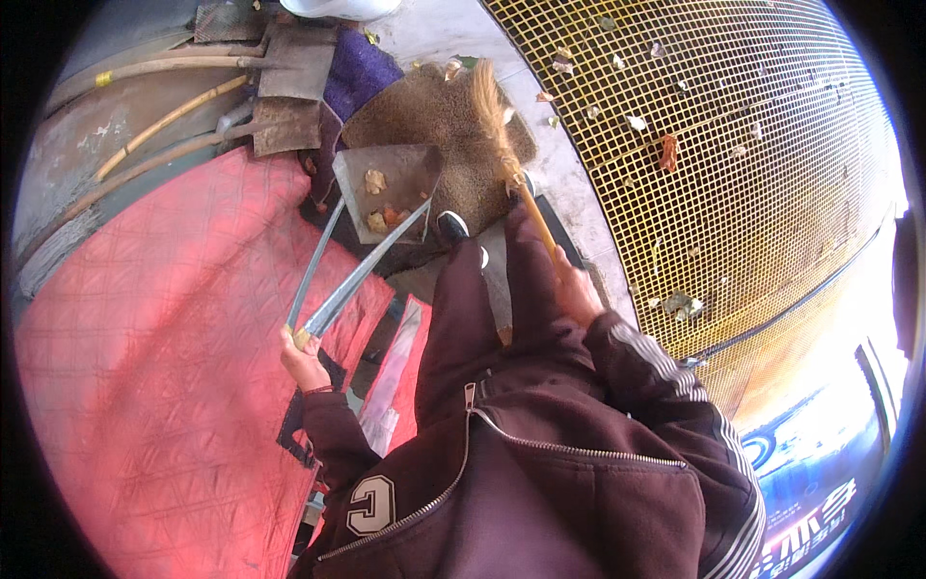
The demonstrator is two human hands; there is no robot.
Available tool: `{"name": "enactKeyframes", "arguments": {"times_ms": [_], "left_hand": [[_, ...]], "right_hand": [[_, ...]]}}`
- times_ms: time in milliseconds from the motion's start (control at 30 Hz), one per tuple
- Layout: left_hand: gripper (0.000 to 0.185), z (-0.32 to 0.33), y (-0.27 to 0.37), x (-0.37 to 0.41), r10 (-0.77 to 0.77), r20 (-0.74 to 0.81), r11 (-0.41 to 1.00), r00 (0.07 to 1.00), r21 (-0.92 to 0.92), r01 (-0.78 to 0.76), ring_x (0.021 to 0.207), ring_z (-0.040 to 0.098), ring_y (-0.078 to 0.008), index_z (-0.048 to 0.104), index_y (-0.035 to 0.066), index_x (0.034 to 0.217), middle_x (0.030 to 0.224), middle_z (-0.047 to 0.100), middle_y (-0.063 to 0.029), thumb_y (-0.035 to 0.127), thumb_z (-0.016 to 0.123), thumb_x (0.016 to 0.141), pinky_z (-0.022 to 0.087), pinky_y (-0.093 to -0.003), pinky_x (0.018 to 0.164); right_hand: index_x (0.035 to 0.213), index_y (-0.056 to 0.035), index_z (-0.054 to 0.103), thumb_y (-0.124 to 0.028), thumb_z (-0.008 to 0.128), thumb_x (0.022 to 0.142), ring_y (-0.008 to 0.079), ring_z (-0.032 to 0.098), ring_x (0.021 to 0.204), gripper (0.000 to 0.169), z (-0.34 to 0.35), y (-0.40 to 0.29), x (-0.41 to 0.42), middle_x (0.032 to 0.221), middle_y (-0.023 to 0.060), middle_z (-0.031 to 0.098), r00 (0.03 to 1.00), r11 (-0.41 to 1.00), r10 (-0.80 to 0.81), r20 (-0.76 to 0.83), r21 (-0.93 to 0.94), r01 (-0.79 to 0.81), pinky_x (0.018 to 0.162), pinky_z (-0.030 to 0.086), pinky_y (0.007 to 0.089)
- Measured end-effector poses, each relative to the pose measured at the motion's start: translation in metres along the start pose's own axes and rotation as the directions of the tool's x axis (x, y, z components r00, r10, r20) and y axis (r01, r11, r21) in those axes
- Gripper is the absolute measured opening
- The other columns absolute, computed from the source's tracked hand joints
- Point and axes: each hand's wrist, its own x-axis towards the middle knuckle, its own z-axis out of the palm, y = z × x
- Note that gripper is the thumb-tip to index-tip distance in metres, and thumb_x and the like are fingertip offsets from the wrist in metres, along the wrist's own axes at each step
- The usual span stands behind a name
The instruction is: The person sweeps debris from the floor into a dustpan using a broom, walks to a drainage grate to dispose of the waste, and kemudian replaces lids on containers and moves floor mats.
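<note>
My left hand (304,364) grips the end of the metal handle (351,282) of a long-handled dustpan. The dustpan's metal scoop (391,177) holds several dry leaves (375,182) and hangs over or rests by a brown mat (441,123); which one I cannot tell. In my right hand (576,289) is the wooden handle of a straw broom (492,116), its bristles pointing away from me above the mat's right part. My shoe (453,225) shows between the scoop and the broom handle.
Yellow grating (723,145) with scattered leaves lies on the right. A red quilted cover (166,347) spreads over the left. Shovels (288,127) with long wooden handles lie at the upper left, beside a purple cloth (354,72). A white basin (340,6) stands at the top edge.
</note>
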Motion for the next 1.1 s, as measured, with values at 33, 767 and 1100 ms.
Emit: {"name": "enactKeyframes", "arguments": {"times_ms": [33,767,1100], "left_hand": [[0.035,0.005,0.004,0.000,-0.033,0.003,0.998,0.999,-0.050,0.033,0.064,0.051,-0.0120,0.052,0.001,0.095,0.073,0.051,-0.0029,0.034,0.045,0.087,0.043,-0.0225,0.059],[0.040,0.079,0.033,0.066,-0.083,0.028,0.996,0.996,0.028,0.082,0.052,0.047,-0.0108,0.056,0.002,0.076,0.070,0.054,-0.0054,0.041,0.055,0.080,0.038,-0.0221,0.045],[0.036,0.134,0.064,0.117,-0.052,0.213,0.990,0.976,0.141,0.022,0.049,0.044,-0.0076,0.054,0.006,0.075,0.061,0.052,-0.0019,0.042,0.054,0.080,0.033,-0.0213,0.045]], "right_hand": [[0.126,-0.0035,0.036,-0.007,0.044,0.077,0.0406,0.056,0.081,0.049,-0.013,-0.012,-0.019,0.088,0.0279,0.056,0.997,0.998,0.061,0.036,-0.016,-0.061,0.069,0.044,0.0481],[0.120,-0.0004,0.046,-0.006,0.054,0.080,0.0072,0.043,0.046,0.042,-0.128,-0.044,0.087,0.061,-0.0001,0.050,0.985,0.890,-0.038,-0.168,0.442,0.110,0.040,0.037,0.0238],[0.116,-0.0020,0.051,-0.009,0.057,0.074,0.0236,0.062,0.075,0.043,-0.059,-0.042,0.254,0.088,0.0196,0.063,0.894,0.985,-0.075,-0.442,0.106,0.135,0.064,0.047,0.0325]]}}
